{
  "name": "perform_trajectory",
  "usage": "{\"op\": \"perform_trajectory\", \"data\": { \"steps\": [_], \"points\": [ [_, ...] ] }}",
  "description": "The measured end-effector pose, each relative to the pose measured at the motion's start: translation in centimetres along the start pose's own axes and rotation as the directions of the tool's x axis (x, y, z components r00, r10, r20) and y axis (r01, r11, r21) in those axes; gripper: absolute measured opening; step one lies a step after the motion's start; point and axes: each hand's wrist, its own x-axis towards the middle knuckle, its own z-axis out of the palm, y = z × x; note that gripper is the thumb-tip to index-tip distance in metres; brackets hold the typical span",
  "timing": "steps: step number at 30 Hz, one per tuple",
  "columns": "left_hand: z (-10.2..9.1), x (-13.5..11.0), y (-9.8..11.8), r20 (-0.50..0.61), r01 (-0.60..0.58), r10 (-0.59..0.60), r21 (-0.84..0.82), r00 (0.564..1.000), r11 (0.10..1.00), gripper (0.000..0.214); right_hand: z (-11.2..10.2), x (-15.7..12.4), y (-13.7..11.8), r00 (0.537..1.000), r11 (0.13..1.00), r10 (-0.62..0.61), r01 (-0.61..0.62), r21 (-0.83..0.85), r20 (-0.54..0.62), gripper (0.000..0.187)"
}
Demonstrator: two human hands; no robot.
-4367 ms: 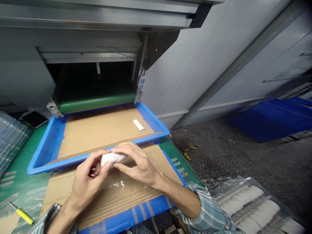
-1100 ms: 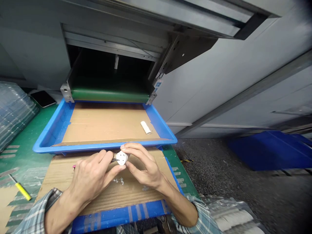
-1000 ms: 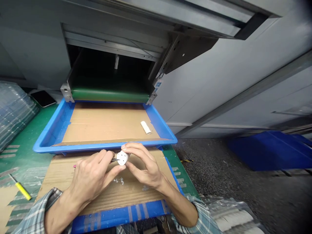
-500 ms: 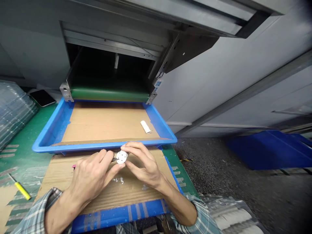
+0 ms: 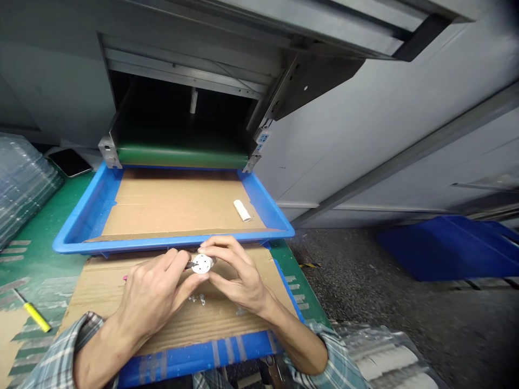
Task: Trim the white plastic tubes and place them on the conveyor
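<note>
My right hand holds a white cylindrical plastic part in its fingertips, with the round end facing me. My left hand is closed around a slim pink-ended tool, and its dark shaft reaches the side of the white part. Most of the tool's handle is hidden inside my left hand. Both hands hover over a cardboard sheet, just below the front rim of a blue tray. A small white cylinder lies on the tray's cardboard lining, apart from my hands.
A green conveyor belt sits in a machine opening behind the tray. On the green mat lie a yellow-tipped tool, stacked clear trays and a black tablet. Bagged white parts and a blue bin are at right.
Since the earliest frame, the white part has turned from lengthwise to end-on, and the view has shifted. Over the last second, my hands and the part have moved only slightly.
</note>
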Motion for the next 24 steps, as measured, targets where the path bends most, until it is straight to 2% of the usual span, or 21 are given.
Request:
{"op": "perform_trajectory", "data": {
  "steps": [4,12,20,24],
  "points": [
    [-0.08,0.12,-0.09,-0.016,0.015,-0.015,-0.002,1.0,1.0,0.036,-0.13,0.21,-0.13,0.999,0.999,-0.022,0.021,0.04,0.024,0.051],
    [-0.16,0.14,-0.14,-0.019,0.002,-0.001,0.052,1.0,0.999,0.039,-0.24,0.48,-0.27,0.998,0.998,-0.061,0.061,-0.017,-0.01,0.044],
    [-0.23,0.24,-0.03,-0.01,-0.022,0.023,0.068,1.0,0.997,0.038,-0.37,0.59,-0.47,0.998,0.999,-0.052,0.052,-0.014,-0.029,0.043],
    [-0.11,0.06,0.02,0.0,0.001,-0.001,0.023,1.0,1.0,0.035,-0.36,0.56,-0.58,0.998,0.999,-0.036,0.036,-0.016,-0.047,0.039]
  ]
}}
